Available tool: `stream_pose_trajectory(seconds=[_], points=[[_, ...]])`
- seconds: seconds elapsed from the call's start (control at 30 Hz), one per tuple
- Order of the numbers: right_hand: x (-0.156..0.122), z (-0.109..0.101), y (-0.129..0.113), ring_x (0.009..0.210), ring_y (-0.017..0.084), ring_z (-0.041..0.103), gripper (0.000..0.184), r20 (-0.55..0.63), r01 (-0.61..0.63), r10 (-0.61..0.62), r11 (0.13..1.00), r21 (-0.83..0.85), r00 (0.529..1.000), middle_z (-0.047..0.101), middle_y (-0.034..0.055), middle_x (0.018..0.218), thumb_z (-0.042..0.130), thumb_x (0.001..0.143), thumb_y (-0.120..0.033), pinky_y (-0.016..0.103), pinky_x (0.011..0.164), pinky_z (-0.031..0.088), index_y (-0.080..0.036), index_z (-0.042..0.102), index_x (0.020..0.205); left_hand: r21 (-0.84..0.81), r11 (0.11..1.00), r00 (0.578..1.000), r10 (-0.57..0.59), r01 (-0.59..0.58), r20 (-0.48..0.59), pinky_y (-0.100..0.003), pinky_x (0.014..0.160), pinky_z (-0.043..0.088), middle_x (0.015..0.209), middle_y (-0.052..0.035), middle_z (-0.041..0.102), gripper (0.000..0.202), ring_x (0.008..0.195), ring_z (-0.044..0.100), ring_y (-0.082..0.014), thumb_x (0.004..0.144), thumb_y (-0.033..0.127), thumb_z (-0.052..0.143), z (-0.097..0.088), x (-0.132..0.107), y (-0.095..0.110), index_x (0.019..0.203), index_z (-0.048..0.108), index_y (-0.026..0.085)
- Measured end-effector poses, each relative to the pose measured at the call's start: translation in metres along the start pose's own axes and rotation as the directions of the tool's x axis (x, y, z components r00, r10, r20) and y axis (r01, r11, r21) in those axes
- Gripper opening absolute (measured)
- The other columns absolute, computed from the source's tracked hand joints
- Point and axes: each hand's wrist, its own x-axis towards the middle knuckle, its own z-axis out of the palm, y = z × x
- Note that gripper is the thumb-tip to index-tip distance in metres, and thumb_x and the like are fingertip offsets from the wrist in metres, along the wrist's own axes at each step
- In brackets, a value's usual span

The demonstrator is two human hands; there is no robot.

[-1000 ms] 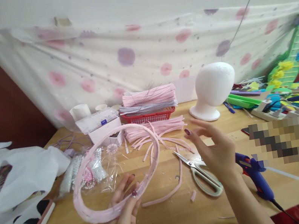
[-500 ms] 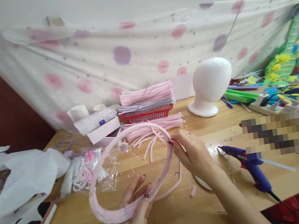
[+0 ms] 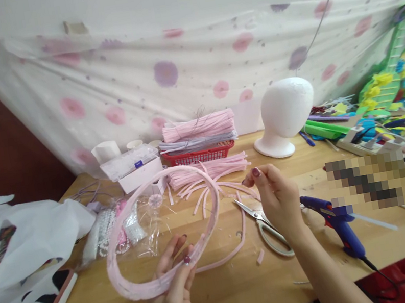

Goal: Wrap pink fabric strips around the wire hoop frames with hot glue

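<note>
In the head view my left hand (image 3: 172, 285) grips the lower right of a fuzzy pink hoop (image 3: 114, 238), which is tilted above the table. A pink pipe cleaner (image 3: 238, 249) curves away from the hoop's lower side, to the right. My right hand (image 3: 278, 201) is apart from the hoop, its fingers curled with thumb and index finger close together. Whether anything is between those fingertips cannot be made out. Below this hand lie scissors (image 3: 273, 238) with pale handles, partly covered by it. A short pink offcut (image 3: 260, 256) lies left of the scissors' handles.
A blue glue gun (image 3: 341, 224) lies on the right. Behind are pink pipe cleaners (image 3: 191, 175), a red basket (image 3: 197, 155) and a white foam head (image 3: 285, 112). Bagged beads (image 3: 109, 231) lie left, near a white plastic bag (image 3: 27, 243). A power strip (image 3: 364, 142) is far right.
My right hand has let go of the hoop's right side and moved right, rising a little. The hoop, in my left hand, has shifted slightly left. The scissors now show more fully.
</note>
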Motion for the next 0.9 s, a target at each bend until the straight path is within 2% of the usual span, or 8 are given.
stream_pose_trajectory(seconds=[0.13,0.27,0.37,0.43,0.57,0.67,0.9], points=[[-0.002,0.0,0.0,0.071,0.015,0.069,0.019,0.052,-0.104,0.097,0.979,0.174,0.994,0.073,0.001,0.077,0.056,0.101,-0.033,0.028,0.068,0.055,-0.022,0.067,0.089,-0.037,0.999,0.998,-0.021,0.019,-0.051,-0.021,0.075,0.064,0.124,-0.0094,0.076,0.045,0.103,0.077,-0.0246,0.063,0.018,0.088,-0.001,0.0,0.005,0.107,0.078,0.019],[-0.006,0.004,-0.003,0.082,0.016,0.076,0.012,0.12,-0.172,0.141,0.931,0.321,0.983,0.08,0.0047,0.098,0.065,0.095,-0.029,0.029,0.074,0.062,-0.023,0.07,0.105,-0.076,0.997,0.997,-0.014,0.009,-0.076,-0.016,0.069,0.062,0.118,-0.0087,0.078,0.043,0.094,0.078,-0.0207,0.06,0.013,0.089,-0.002,0.0,0.008,0.102,0.08,0.019],[-0.006,0.006,-0.008,0.089,0.016,0.077,0.016,0.176,-0.274,0.214,0.83,0.486,0.961,0.082,0.004,0.101,0.07,0.092,-0.026,0.027,0.077,0.062,-0.026,0.072,0.108,-0.119,0.993,0.997,-0.017,0.008,-0.076,-0.015,0.069,0.063,0.112,-0.0067,0.08,0.041,0.088,0.079,-0.0182,0.058,0.009,0.089,0.0,0.0,0.009,0.098,0.082,0.019],[-0.006,0.006,-0.012,0.085,0.015,0.076,0.015,0.208,-0.327,0.253,0.76,0.561,0.945,0.082,0.0031,0.097,0.074,0.09,-0.026,0.025,0.077,0.062,-0.026,0.074,0.105,-0.144,0.99,0.997,-0.008,-0.003,-0.076,-0.015,0.069,0.063,0.11,-0.0053,0.081,0.04,0.085,0.079,-0.0173,0.058,0.006,0.087,0.002,0.0,0.009,0.096,0.082,0.02],[-0.005,0.004,-0.02,0.074,0.012,0.073,0.009,0.219,-0.357,0.282,0.751,0.555,0.934,0.08,0.0012,0.084,0.077,0.087,-0.03,0.023,0.074,0.06,-0.026,0.078,0.095,-0.147,0.989,0.997,-0.01,-0.001,-0.075,-0.015,0.067,0.064,0.107,-0.0032,0.082,0.037,0.083,0.079,-0.0167,0.061,0.003,0.081,0.003,0.0,0.009,0.094,0.083,0.02],[-0.007,0.003,-0.024,0.074,0.011,0.071,0.01,0.214,-0.355,0.284,0.768,0.533,0.935,0.078,0.001,0.081,0.077,0.088,-0.034,0.021,0.074,0.059,-0.025,0.079,0.085,-0.139,0.99,0.997,0.001,-0.012,-0.075,-0.015,0.068,0.064,0.107,-0.0033,0.082,0.038,0.084,0.079,-0.0171,0.06,0.004,0.083,0.002,0.0,0.01,0.095,0.083,0.02],[-0.011,0.004,-0.021,0.081,0.012,0.072,0.01,0.275,-0.358,0.241,0.758,0.545,0.931,0.08,0.0002,0.094,0.074,0.09,-0.031,0.022,0.078,0.059,-0.031,0.082,0.097,-0.095,0.995,0.996,0.023,-0.031,-0.086,-0.016,0.067,0.063,0.112,-0.0089,0.081,0.037,0.087,0.079,-0.0211,0.059,0.008,0.086,0.0,0.002,0.009,0.094,0.083,0.018]])
